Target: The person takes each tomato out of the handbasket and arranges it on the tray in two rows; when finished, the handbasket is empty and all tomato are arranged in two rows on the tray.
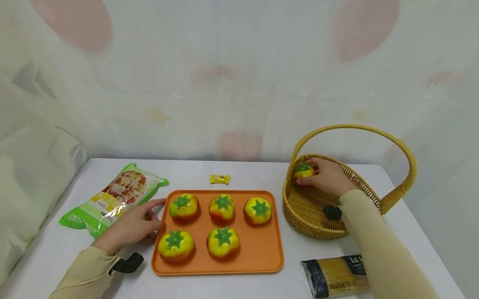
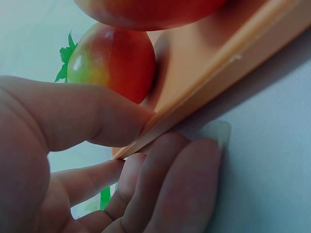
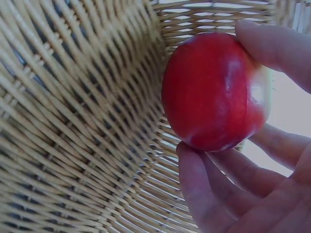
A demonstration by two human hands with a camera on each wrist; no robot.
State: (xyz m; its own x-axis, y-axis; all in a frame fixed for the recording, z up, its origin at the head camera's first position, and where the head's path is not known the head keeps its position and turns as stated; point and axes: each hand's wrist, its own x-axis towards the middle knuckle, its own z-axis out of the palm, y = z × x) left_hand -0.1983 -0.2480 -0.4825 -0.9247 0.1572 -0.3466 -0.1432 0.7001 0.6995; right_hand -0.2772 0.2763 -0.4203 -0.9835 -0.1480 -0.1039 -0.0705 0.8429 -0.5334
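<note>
My right hand (image 1: pixel 329 176) is inside the wicker basket (image 1: pixel 309 224), gripping a red and yellow tomato (image 3: pixel 214 92) between thumb and fingers, close to the woven wall. Its green leafy top shows in the head view. My left hand (image 1: pixel 134 224) holds the left edge of the orange tray (image 1: pixel 259 258); in the left wrist view the thumb (image 2: pixel 116 119) lies on the rim, with other fingers bent against its outer side. Several similar tomatoes (image 1: pixel 222 242) sit on the tray in two rows, green leaves up. The tray's front right part is bare.
A green and white food bag (image 1: pixel 125 190) lies left of the tray, beside my left hand. Behind the tray is a small yellow wrapped candy (image 1: pixel 219 179). A spaghetti pack (image 1: pixel 336 278) lies in front of the basket, partly under my right forearm. The basket's tall handle (image 1: pixel 360 128) arches overhead.
</note>
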